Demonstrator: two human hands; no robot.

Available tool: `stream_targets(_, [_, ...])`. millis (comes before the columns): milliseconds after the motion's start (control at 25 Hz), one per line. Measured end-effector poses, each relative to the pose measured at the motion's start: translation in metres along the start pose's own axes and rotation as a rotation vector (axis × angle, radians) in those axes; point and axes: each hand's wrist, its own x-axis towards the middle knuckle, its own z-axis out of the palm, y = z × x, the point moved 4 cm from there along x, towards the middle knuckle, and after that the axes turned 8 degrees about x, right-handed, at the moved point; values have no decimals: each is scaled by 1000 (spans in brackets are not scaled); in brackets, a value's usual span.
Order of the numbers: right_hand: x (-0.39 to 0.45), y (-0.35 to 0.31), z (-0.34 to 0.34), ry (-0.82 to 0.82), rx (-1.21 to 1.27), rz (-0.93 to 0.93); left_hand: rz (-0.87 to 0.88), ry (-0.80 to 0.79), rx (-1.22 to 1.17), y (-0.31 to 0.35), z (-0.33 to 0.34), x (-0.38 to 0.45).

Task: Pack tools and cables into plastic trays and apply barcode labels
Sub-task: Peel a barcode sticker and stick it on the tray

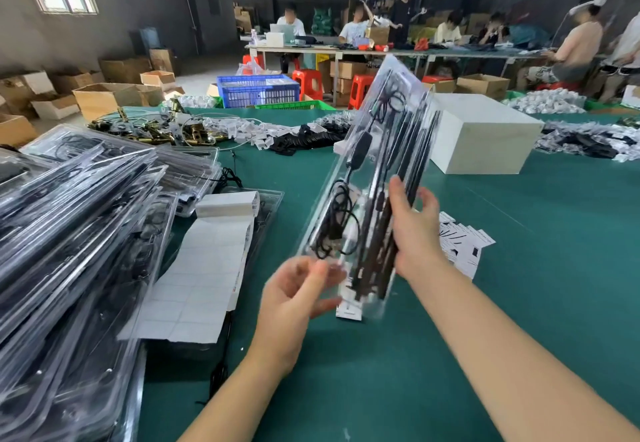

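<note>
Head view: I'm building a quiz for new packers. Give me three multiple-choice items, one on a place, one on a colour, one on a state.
1. Where does the label roll lie?
A. left of the held tray
B. on the white box
C. in the blue crate

2. What colour is the table cover?
A. red
B. green
C. grey

3. How is the packed tray?
A. flat on the table
B. held up, tilted
C. inside a carton

Key: 1 A, label roll lies left of packed tray. 2 B, table cover is green. 3 B, right hand grips it; left hand is at its lower end.
</note>
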Motion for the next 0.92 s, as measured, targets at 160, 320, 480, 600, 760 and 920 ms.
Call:
stream_targets(160, [9,-36,-20,-84,-467,-304,-421,-348,147,-27,7,-9])
stream_targets(320, [20,-44,-32,-373,-872,-331,-381,-172,-1,-29,3,-1])
stream_targets(480, [23,-28,-52,-632,-1160,-160,-154,259,-93,-17,-27,14])
stream_targets(600, [28,-13,-54,-714,-1225,-82,-137,431,428,-20,-41,8])
stream_targets(760, [42,3,-42,-775,-1257,-81,-50,392,959,-22,-36,7])
stream_targets(920, [53,15,-29,-812,-1353,-188,-187,382,1181,-27,-32,5])
